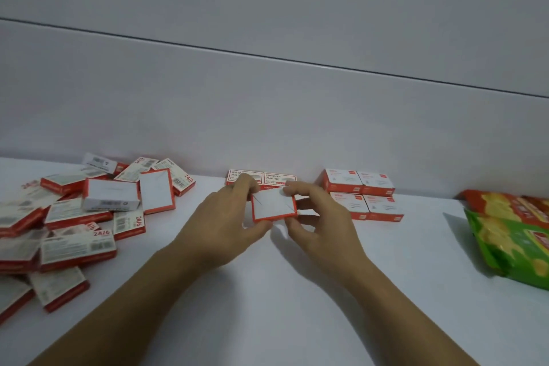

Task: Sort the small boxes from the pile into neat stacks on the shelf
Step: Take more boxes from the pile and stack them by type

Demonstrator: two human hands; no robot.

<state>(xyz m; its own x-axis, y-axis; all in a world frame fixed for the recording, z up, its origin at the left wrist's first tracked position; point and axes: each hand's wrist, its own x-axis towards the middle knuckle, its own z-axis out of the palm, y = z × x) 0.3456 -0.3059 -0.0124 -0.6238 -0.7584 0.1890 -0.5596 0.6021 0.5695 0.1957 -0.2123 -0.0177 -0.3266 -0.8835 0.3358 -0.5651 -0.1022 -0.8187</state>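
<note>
While left hand (225,217) and right hand (323,217) together pinch a small red-and-white cardboard box (274,208) over the white shelf (282,306), the jumbled box pile (74,217) lies left, squared stacks (362,194) right.

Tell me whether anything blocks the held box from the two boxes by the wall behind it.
Nothing visible does. The left hand and right hand hold the box just in front of the two boxes; the pile lies off to the left, the four-box group to the right.
</note>
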